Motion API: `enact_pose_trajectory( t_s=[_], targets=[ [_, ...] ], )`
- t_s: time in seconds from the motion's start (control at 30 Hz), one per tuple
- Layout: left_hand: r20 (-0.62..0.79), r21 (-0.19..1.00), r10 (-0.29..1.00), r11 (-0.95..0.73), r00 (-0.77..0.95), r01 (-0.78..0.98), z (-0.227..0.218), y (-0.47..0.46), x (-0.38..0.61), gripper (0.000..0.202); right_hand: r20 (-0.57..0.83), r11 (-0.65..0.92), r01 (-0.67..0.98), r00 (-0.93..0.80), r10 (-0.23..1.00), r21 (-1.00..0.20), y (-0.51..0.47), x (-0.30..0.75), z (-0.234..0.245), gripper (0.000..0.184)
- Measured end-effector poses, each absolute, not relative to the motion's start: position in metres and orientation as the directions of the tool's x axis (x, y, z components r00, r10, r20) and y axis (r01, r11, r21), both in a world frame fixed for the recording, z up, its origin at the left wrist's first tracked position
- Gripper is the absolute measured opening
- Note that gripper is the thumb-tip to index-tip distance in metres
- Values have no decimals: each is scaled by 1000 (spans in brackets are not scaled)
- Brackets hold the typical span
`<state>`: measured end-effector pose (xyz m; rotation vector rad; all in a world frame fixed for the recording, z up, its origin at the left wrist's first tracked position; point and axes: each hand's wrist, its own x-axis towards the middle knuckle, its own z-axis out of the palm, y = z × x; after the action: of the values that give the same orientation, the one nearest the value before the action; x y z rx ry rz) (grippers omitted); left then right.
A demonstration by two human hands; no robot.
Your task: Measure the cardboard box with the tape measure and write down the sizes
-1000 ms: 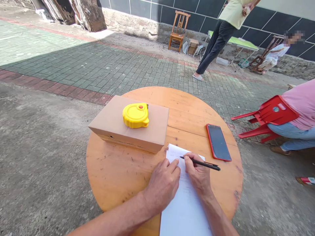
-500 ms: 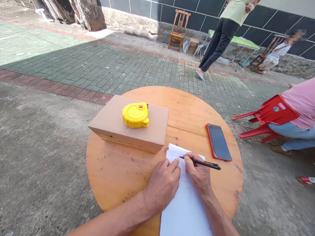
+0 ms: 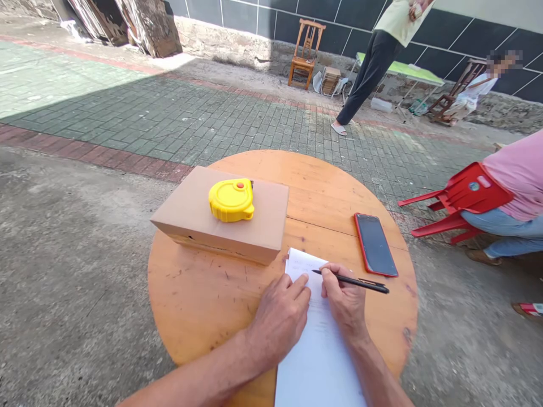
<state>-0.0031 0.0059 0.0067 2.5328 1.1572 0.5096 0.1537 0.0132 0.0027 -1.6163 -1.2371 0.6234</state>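
Between the thumb and fingers of my right hand (image 3: 345, 299) is a black pen (image 3: 360, 282). Its tip is at the upper part of a white sheet of paper (image 3: 316, 367), which carries faint handwriting. My left hand (image 3: 284, 311) rests on the paper's left edge, its fingers loosely bent and lying on the sheet, holding nothing. Just beyond the paper, to the left, lies a brown cardboard box (image 3: 258, 226) with a yellow tape measure (image 3: 231, 200) on top. A phone in a red case (image 3: 375, 245) lies to the right of my right hand.
Everything stands on a round wooden table (image 3: 199, 311). To the right, a person in pink sits on a red plastic chair (image 3: 462, 195). Across the paving are a standing person (image 3: 373, 68), a wooden chair (image 3: 305, 53), a green-topped folding table (image 3: 418, 73) and another seated person (image 3: 473, 96).
My right hand and the pen have shifted slightly right along the paper. My left hand stays in place. The standing person has moved a little to the left.
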Motion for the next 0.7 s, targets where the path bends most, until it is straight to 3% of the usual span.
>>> enact_pose_trajectory(
  t_s=[0.7],
  targets=[
    [199, 418, 775, -621, 600, 663, 5, 5, -2, 15, 160, 1, 509, 268, 950, -861, 15, 153, 2, 20]
  ],
)
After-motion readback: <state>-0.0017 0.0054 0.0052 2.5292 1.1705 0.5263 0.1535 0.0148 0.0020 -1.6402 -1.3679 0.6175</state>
